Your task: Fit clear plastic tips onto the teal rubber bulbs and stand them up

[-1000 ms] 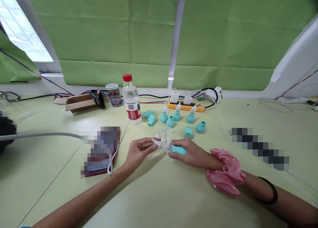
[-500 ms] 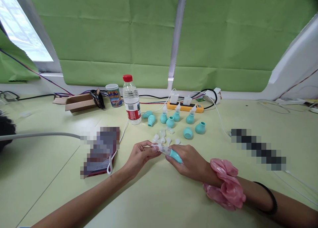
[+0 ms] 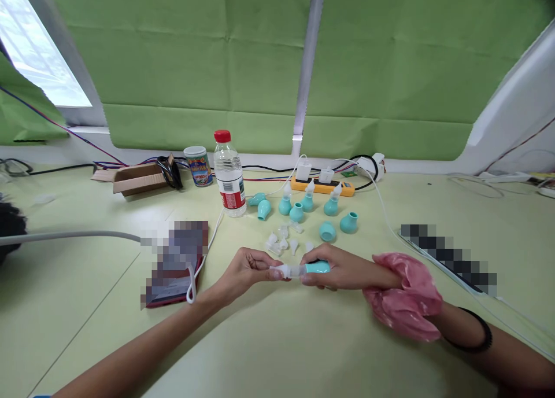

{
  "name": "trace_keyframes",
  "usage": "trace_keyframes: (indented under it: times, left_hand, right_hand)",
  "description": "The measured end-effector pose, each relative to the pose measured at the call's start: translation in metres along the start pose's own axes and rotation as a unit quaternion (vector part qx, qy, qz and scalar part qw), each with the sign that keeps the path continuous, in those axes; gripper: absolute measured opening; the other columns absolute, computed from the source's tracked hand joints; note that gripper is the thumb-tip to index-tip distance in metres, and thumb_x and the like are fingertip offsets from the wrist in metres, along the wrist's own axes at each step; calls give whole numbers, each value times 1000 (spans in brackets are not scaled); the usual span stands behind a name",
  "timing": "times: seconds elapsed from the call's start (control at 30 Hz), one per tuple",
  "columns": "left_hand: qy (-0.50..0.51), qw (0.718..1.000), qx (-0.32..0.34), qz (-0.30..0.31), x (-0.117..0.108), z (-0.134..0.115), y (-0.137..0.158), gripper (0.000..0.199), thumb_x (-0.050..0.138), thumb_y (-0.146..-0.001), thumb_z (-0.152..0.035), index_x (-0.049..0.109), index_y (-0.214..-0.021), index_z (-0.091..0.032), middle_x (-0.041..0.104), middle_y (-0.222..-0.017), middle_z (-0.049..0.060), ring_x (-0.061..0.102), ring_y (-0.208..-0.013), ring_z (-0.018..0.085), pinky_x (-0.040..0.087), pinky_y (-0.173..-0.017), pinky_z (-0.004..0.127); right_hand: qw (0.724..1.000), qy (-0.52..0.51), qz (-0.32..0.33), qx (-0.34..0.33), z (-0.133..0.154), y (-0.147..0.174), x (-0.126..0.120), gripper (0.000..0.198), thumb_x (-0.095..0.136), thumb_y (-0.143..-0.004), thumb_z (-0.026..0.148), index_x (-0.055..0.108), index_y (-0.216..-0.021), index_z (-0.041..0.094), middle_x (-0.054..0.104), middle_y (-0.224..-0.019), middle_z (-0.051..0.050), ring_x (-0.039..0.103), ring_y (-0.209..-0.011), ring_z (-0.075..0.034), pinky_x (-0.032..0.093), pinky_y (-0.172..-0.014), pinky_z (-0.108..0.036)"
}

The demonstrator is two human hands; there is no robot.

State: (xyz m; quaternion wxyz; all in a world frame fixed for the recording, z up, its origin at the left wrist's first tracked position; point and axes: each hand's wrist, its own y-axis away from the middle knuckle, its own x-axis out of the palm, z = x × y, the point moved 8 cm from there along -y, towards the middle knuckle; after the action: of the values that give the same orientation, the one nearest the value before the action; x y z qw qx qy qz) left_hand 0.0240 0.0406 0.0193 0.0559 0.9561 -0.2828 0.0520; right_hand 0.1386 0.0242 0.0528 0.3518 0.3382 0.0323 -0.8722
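My left hand is closed in a pinch on the whitish nozzle tip of a small nasal aspirator. My right hand wraps around its teal rubber bulb. A clear section lies between tip and bulb, the whole thing held nearly level above the table. Just beyond my hands lie several loose clear plastic pieces. Behind them stand several teal bulbs fitted with clear tips, one being this aspirator. Bare teal bulbs rest among and beside them.
A red-capped water bottle, a printed can and an open cardboard box stand at the back left. An orange power strip holds white plugs. Phones lie left and right, with cables around. Dark hair shows at the left edge.
The aspirator has swung from slanting down toward the right to nearly level. My right hand has shifted slightly right and its wrist has turned; my left hand still pinches the tip.
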Motion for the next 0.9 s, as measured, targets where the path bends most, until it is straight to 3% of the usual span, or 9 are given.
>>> trace_keyframes:
  times: [0.23, 0.43, 0.63, 0.73, 0.83, 0.9]
  left_hand:
    - [5, 998, 24, -50, -2, -9, 5, 14, 69, -59, -25, 62, -63, -14, 67, -69, 2, 60, -63, 14, 44, -60, 23]
    - [-28, 999, 17, -26, 1, -6, 6, 16, 68, -61, -27, 63, -64, -12, 65, -59, 1, 54, -51, 10, 39, -48, 20]
    - [-2, 999, 38, -36, 0, -10, 4, 16, 67, -63, -27, 65, -70, -13, 68, -72, 5, 62, -75, 19, 46, -72, 27]
    - [9, 997, 55, -49, 2, -13, 4, 24, 63, -67, -28, 65, -86, -12, 68, -83, 7, 61, -82, 21, 45, -79, 31]
    - [-12, 995, 76, -65, 3, -19, 8, 23, 60, -70, -28, 67, -85, -13, 66, -92, 6, 58, -91, 23, 45, -82, 31]
    - [-35, 990, 88, -100, -1, -26, 12, 21, 60, -70, -28, 68, -82, -14, 66, -94, 6, 56, -95, 25, 45, -82, 31]
  right_hand:
    - [968, -238, 65, 38, -8, -6, 17, 32, 56, -70, 43, 55, -72, 12, 47, -49, 4, 39, -36, -3, 31, -37, -15]
    - [942, -312, 111, 51, -12, -5, 26, 30, 54, -74, 40, 58, -75, 10, 47, -49, 4, 39, -35, -3, 28, -35, -15]
    - [926, -358, 118, 30, -15, -12, 31, 29, 53, -76, 39, 57, -77, 11, 48, -50, 4, 41, -36, -3, 29, -36, -15]
    - [941, -332, 73, 8, -12, -17, 30, 31, 50, -76, 42, 56, -79, 12, 51, -56, 2, 46, -40, -5, 35, -41, -18]
    - [978, -205, -8, -46, -1, -18, 21, 31, 50, -76, 41, 59, -78, 12, 57, -68, -2, 55, -60, -11, 43, -56, -22]
    - [988, -115, -66, -81, 8, -14, 12, 28, 50, -77, 38, 61, -83, 13, 61, -81, -4, 55, -76, -14, 44, -67, -25]
